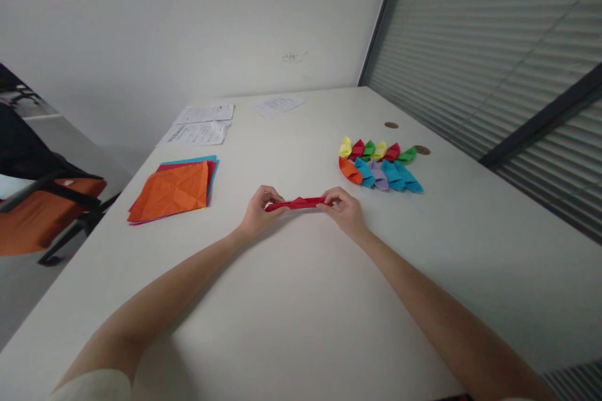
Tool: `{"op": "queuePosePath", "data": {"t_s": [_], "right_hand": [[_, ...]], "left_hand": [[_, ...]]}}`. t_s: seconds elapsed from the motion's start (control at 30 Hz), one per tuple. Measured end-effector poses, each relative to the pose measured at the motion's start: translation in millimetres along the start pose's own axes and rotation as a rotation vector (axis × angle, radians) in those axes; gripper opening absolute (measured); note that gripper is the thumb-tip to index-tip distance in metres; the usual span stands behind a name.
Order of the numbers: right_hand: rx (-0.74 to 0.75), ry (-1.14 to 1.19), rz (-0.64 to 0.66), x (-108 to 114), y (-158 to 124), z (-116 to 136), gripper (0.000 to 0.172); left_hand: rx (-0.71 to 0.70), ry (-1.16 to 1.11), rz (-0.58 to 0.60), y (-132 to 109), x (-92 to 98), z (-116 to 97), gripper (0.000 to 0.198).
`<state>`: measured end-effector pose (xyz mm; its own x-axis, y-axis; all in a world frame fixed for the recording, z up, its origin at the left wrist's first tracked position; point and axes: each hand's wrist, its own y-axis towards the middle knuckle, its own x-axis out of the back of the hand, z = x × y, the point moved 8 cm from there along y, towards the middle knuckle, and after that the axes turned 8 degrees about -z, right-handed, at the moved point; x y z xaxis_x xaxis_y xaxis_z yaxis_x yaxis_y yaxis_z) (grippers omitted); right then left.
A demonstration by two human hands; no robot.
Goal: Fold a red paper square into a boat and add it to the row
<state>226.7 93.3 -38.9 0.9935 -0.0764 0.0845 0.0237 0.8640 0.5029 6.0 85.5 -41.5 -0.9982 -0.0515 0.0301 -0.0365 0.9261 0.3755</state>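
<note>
A narrow strip of folded red paper [301, 203] stretches sideways between my hands, at the middle of the white table. My left hand [263, 208] pinches its left end between thumb and fingers. At the other end my right hand [345, 210] grips it the same way. A small raised fold shows near the strip's middle. To the right lie two rows of small folded paper pieces [377, 175], in yellow, red, green, orange, blue and lilac. On the left is a stack of coloured paper sheets [172, 189], with a creased orange one on top.
Printed papers [197, 133] lie at the table's back left, and another sheet [279, 104] is near the wall. Two round brown spots [391, 125] mark the tabletop at the right. An orange-seated chair [51, 207] stands left of the table. Window blinds [498, 62] border the right side.
</note>
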Motion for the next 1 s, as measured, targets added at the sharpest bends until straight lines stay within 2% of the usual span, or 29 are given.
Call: {"op": "queuePosePath", "data": {"t_s": [0.23,0.47,0.67,0.8,0.9,1.0], "right_hand": [[-0.139,0.043,-0.117,8,1,-11,0.028],[-0.279,0.106,-0.006,-2,-1,-20,0.036],[-0.291,-0.058,0.035,-1,-2,-25,0.025],[-0.173,-0.350,0.093,-6,-5,-21,0.015],[-0.084,-0.533,0.122,-13,-7,-18,0.015],[-0.075,-0.605,0.141,-17,-9,-20,0.016]], "left_hand": [[0.200,-0.037,-0.063,4,5.9,19,0.031],[0.276,-0.130,-0.069,3,5.7,25,0.031],[0.305,-0.048,-0.060,5,4.8,27,0.032],[0.172,0.241,0.008,10,5.7,24,0.025],[-0.018,0.532,0.099,9,0.8,19,0.011],[-0.265,0.803,0.088,0,-5.4,3,0.017]]}}
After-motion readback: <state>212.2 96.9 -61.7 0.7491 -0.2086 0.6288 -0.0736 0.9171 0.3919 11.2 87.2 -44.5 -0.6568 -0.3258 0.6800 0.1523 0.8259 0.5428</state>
